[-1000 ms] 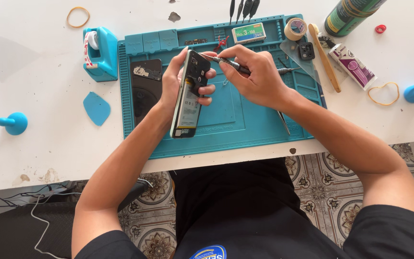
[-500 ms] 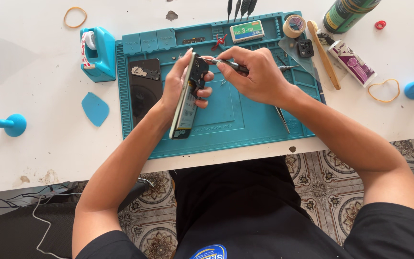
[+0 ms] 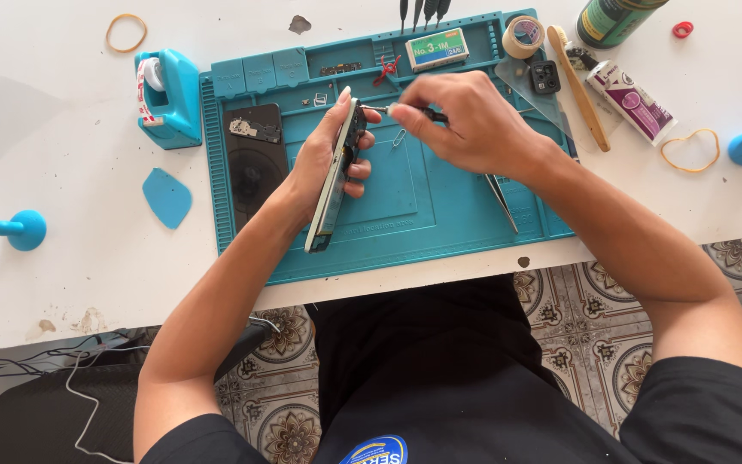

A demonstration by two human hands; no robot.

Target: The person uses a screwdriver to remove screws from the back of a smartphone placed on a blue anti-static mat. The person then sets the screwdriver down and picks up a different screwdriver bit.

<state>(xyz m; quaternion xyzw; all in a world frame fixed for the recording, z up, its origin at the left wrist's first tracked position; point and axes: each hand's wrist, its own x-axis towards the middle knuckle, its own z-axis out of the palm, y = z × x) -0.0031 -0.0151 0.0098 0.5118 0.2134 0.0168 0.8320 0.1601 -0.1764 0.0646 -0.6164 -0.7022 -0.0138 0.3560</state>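
Fingers of the left hand [image 3: 324,167] wrap a phone [image 3: 337,176] held on edge above the middle of the teal work mat [image 3: 440,215]; the right hand [image 3: 465,125] pinches a thin screwdriver [image 3: 405,111] whose tip meets the phone's upper end. Working well here likely means keeping the driver square to the screw, pressing lightly and bracing the phone. The tip's contact is too small to make out, and the phone's open face is turned away.

The phone [image 3: 337,176] has turned edge-on — screwdriver [image 3: 405,112] tip now beside it.
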